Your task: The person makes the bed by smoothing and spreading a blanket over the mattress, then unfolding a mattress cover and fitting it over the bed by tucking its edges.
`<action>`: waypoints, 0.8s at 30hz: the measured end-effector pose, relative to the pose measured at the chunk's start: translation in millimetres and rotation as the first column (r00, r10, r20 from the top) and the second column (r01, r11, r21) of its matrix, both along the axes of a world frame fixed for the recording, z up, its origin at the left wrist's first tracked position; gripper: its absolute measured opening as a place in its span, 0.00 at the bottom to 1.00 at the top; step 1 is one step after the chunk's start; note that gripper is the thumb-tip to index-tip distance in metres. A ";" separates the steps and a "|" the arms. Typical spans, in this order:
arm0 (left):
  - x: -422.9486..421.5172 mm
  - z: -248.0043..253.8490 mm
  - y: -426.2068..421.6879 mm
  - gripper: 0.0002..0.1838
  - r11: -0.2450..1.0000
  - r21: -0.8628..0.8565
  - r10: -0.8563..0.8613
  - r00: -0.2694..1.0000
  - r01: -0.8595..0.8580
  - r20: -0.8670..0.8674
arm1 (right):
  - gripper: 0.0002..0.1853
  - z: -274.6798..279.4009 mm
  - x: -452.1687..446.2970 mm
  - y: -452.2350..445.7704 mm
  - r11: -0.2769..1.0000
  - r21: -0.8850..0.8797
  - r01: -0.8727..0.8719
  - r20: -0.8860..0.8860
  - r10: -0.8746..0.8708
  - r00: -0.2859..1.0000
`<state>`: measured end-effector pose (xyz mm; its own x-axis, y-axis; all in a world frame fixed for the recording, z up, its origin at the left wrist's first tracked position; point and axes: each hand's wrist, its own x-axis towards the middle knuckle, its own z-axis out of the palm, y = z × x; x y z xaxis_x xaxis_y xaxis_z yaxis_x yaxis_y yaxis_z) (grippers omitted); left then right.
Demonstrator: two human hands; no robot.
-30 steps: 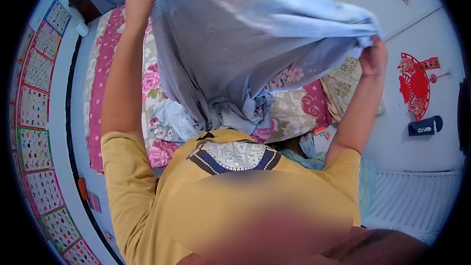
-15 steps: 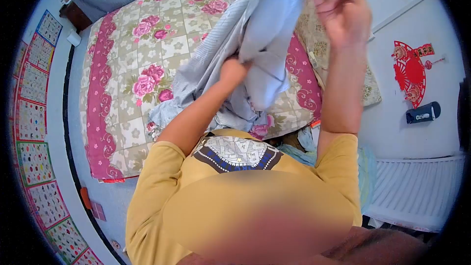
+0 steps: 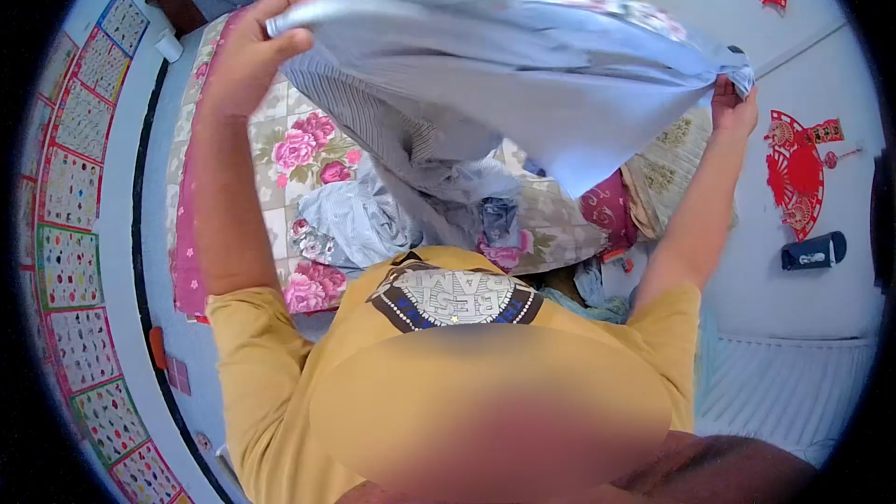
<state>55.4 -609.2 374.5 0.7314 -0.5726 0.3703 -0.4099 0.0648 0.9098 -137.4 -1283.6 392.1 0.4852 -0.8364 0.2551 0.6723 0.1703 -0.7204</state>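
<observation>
A large piece of thin fabric, a grey-blue striped cloth [image 3: 523, 75] with a flowered strip along its top, is stretched in the air between my two hands. My left hand [image 3: 250, 51] pinches its edge at the upper left, thumb and fingers closed on it. At the right, my right hand [image 3: 735, 110] grips a bunched corner. The lower part of the cloth hangs in folds onto the bed. A crumpled pale striped heap [image 3: 359, 224] with a flowered patch lies on the bed in front of my chest; whether it belongs to the same cloth I cannot tell.
Beneath the cloth is a bed with a pink-flowered checked cover [image 3: 313, 145]. A patterned pillow-like piece [image 3: 677, 159] lies at its right side. Red fan decorations [image 3: 795, 168] and a dark holder [image 3: 814, 251] are on the right wall. Picture charts [image 3: 70, 187] line the left wall.
My left hand has moved up and left, my right hand right and down. The cloth, bunched and hanging before, is now spread wide between them.
</observation>
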 end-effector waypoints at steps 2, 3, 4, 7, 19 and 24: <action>-36.5 34.4 -14.1 0.15 0.985 0.119 -0.147 0.959 0.121 0.242 | 0.23 -35.4 1.1 -21.9 0.998 0.013 -0.054 0.107 0.052 0.993; -42.9 27.4 -22.0 0.15 0.955 0.295 -0.114 0.918 -0.003 0.379 | 0.24 -42.9 3.0 -19.9 0.997 0.018 -0.080 0.162 0.076 0.984; -46.6 18.8 -30.4 0.16 0.884 0.444 -0.115 0.853 -0.146 0.509 | 0.25 -51.2 6.6 -18.8 0.993 0.107 0.046 0.089 -0.055 0.995; -8.6 -86.5 -23.9 0.08 0.378 0.878 -0.219 0.894 -0.293 0.392 | 0.24 -73.9 -6.6 -12.0 0.967 0.254 0.000 0.054 -0.014 0.998; -36.6 -85.7 -11.3 0.29 0.798 0.579 0.023 0.952 0.167 -0.306 | 0.18 -108.7 -50.2 -39.5 0.989 0.044 0.144 -0.406 -0.113 0.907; -62.8 -135.6 -55.5 0.49 0.362 0.557 -0.526 0.657 0.747 -0.540 | 0.18 -86.1 -27.1 0.1 0.995 -0.006 -0.101 -0.279 0.095 0.956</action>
<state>-7.4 -664.8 239.0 0.0167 -0.8767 -0.4807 -0.3099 -0.4617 0.8312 -164.6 -1283.5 306.0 0.6186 -0.7773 0.1146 0.4257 0.2090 -0.8804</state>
